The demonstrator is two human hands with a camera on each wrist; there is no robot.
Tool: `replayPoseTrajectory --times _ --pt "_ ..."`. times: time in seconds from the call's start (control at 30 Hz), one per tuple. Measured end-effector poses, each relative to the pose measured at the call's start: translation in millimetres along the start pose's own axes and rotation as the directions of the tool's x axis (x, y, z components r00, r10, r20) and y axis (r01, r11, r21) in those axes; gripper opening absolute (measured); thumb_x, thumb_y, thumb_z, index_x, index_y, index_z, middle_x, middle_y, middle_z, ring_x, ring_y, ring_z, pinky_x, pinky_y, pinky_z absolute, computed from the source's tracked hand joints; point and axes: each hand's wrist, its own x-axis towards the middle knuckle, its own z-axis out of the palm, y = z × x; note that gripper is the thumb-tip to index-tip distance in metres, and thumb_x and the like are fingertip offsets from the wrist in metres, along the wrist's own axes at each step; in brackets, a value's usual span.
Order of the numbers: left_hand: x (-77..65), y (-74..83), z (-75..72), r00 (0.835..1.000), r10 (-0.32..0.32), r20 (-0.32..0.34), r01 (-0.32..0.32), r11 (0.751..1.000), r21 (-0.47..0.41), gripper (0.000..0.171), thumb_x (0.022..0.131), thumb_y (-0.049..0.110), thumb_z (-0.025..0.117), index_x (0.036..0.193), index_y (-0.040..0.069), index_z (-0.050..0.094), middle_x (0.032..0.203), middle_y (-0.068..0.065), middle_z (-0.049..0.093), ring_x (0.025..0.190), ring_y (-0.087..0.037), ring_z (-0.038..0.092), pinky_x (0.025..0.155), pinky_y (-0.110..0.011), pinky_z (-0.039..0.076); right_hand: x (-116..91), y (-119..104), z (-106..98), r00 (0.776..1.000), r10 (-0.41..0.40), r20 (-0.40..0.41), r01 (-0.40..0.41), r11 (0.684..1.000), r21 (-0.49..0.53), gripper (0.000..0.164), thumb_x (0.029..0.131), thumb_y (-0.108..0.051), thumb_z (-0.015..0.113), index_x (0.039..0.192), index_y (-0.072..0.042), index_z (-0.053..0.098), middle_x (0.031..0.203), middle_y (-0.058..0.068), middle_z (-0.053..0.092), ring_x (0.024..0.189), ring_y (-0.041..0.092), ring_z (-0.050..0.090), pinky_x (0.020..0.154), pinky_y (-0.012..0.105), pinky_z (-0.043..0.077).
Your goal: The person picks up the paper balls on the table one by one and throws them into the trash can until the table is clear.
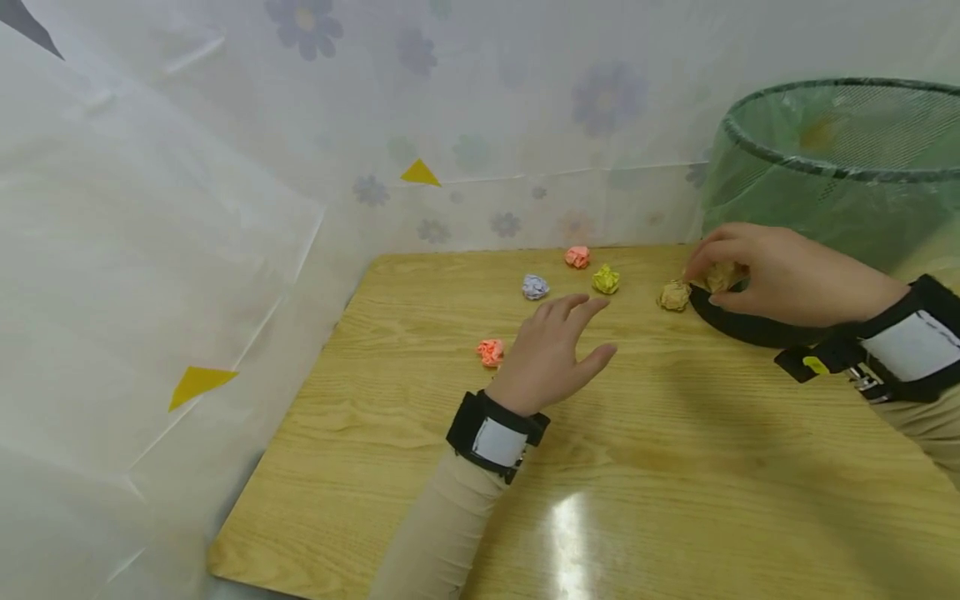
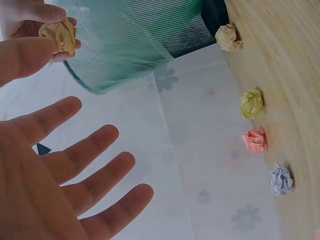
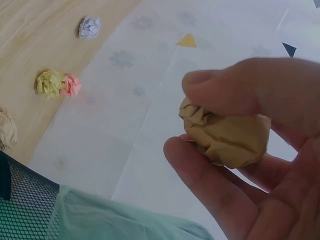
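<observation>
My right hand (image 1: 795, 275) grips a crumpled tan paper ball (image 3: 230, 135) between thumb and fingers, raised in front of the mesh bin. Spread and holding nothing, my left hand (image 1: 551, 350) hovers over the table's middle. Beside its wrist lies an orange-pink paper ball (image 1: 491, 352). Beyond its fingertips are a white-lilac paper ball (image 1: 535, 287), a yellow paper ball (image 1: 606, 279) and a pink paper ball (image 1: 577, 257). Another tan paper ball (image 1: 674, 295) sits on the table by the bin's base, just left of my right hand.
A mesh waste bin (image 1: 780, 158) lined with a green plastic bag stands at the table's back right. Behind the wooden table (image 1: 420, 433) hangs a pale flowered sheet (image 1: 510, 108), which also covers the left side. Yellow triangles (image 1: 422, 172) mark the sheet.
</observation>
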Motion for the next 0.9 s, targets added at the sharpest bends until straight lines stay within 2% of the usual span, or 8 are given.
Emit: replayPoseTrajectory --times 0.2,0.4,0.7,0.9 --pt "5.0 3.0 -3.4 0.999 0.033 -0.026 -0.033 0.999 0.012 0.054 0.095 0.044 0.047 0.143 0.021 0.036 0.140 -0.006 0.039 0.128 -0.022 0.036 0.100 -0.039 0.035 -1 2 -8 1.000 0.025 -0.012 -0.025 0.999 -0.020 0.033 0.073 -0.001 0.075 0.101 -0.015 0.064 0.113 0.005 0.053 0.086 0.019 0.057 0.065 0.037 0.049" --pt "8.5 7.3 -6.0 0.998 0.050 -0.033 -0.050 0.999 0.005 0.054 0.095 0.044 0.047 0.143 0.021 0.036 0.140 -0.006 0.040 0.128 -0.023 0.035 0.101 -0.040 0.034 -3 2 -16 0.999 0.033 -0.030 -0.035 0.998 -0.051 0.033 0.072 0.000 0.076 0.100 -0.013 0.065 0.111 0.006 0.053 0.082 0.018 0.057 0.061 0.034 0.049" --pt "10.4 12.6 -7.2 0.998 0.056 -0.032 -0.055 0.998 0.009 0.054 0.094 0.044 0.048 0.142 0.021 0.037 0.139 -0.006 0.040 0.127 -0.023 0.036 0.099 -0.040 0.036 -6 10 -36 0.988 -0.018 -0.153 -0.005 0.990 -0.143 0.035 0.066 0.004 0.079 0.096 -0.010 0.066 0.104 0.006 0.056 0.073 0.020 0.056 0.056 0.028 0.047" --pt "14.2 17.5 -9.9 0.998 0.065 -0.026 -0.064 0.998 0.022 0.055 0.094 0.045 0.047 0.142 0.022 0.036 0.139 -0.004 0.040 0.127 -0.023 0.036 0.100 -0.038 0.035 -6 16 -52 0.984 0.062 -0.166 -0.086 0.987 -0.139 0.033 0.070 0.002 0.077 0.099 -0.006 0.066 0.106 0.013 0.055 0.074 0.025 0.056 0.055 0.025 0.046"
